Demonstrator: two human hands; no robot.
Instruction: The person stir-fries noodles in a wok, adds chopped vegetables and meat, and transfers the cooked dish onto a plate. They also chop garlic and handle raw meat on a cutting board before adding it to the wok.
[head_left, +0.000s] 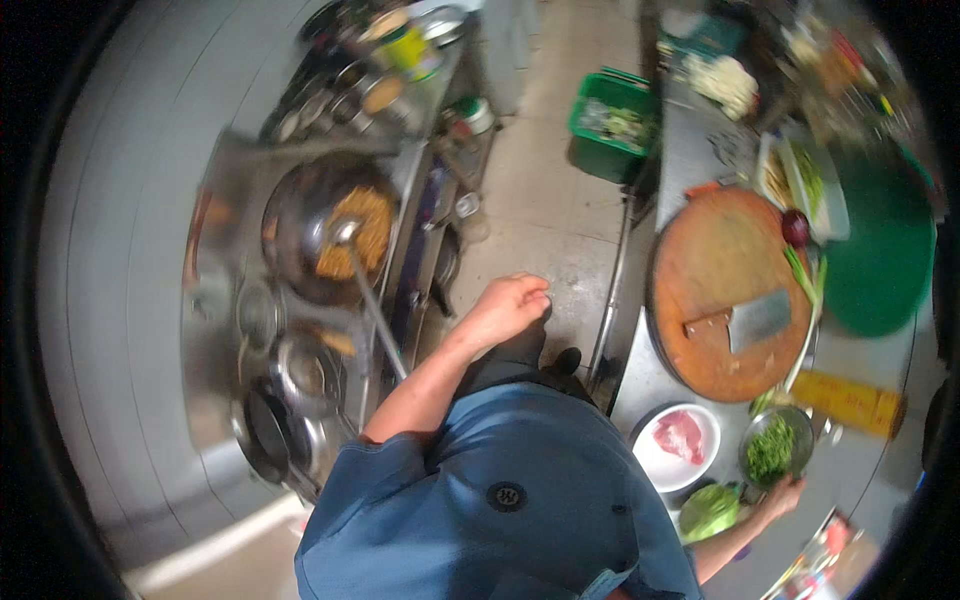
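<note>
My right hand grips the near rim of a metal bowl holding chopped green herbs. In front of my body, over the aisle, my left hand has its fingers loosely curled, with nothing visible in them. Beside the metal bowl is a white bowl with a piece of raw meat in it. A green cabbage lies just left of my right forearm. Further forward, a cleaver rests on a round wooden chopping board.
On the left, a wok holds brown food and a long-handled ladle. Pots stand nearer on that side. A green bin stands in the aisle. By the board are a red onion, scallions and a yellow container.
</note>
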